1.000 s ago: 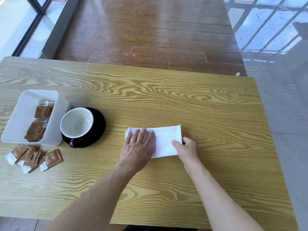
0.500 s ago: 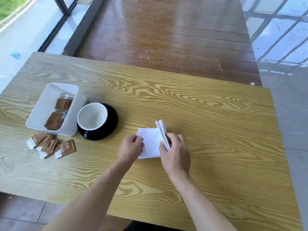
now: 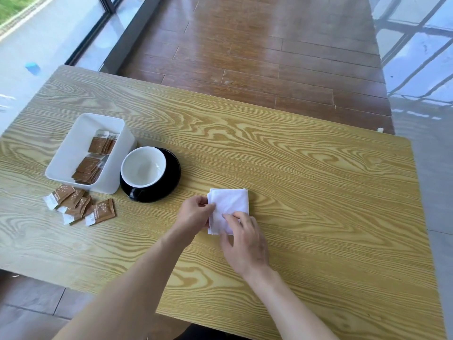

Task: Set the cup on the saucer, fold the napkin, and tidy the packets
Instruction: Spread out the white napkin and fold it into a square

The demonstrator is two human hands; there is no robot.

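The white cloth napkin (image 3: 229, 207) lies flat on the yellow wood-grain table (image 3: 306, 182) as a compact, nearly square pad, and both hands are on it. The left hand (image 3: 195, 214) pinches the napkin's left edge between thumb and fingertips; the right hand (image 3: 246, 241) covers the near right corner, fingers pressed down flat on the cloth. Half a second ago the right hand was lifting a raised flap over the top; now that flap is down and the napkin sits folded smaller, where a second ago it was a long rectangle stretched between the two hands. Well to the left, the white cup with the black outside (image 3: 144, 166) stands on the black round saucer (image 3: 171, 177), just beside the white rectangular plastic bin (image 3: 73, 148) holding brown sugar packets (image 3: 92, 158). In front of the bin, a loose cluster of brown packets with white ends (image 3: 81, 206) lies scattered on the table, apart from both hands.
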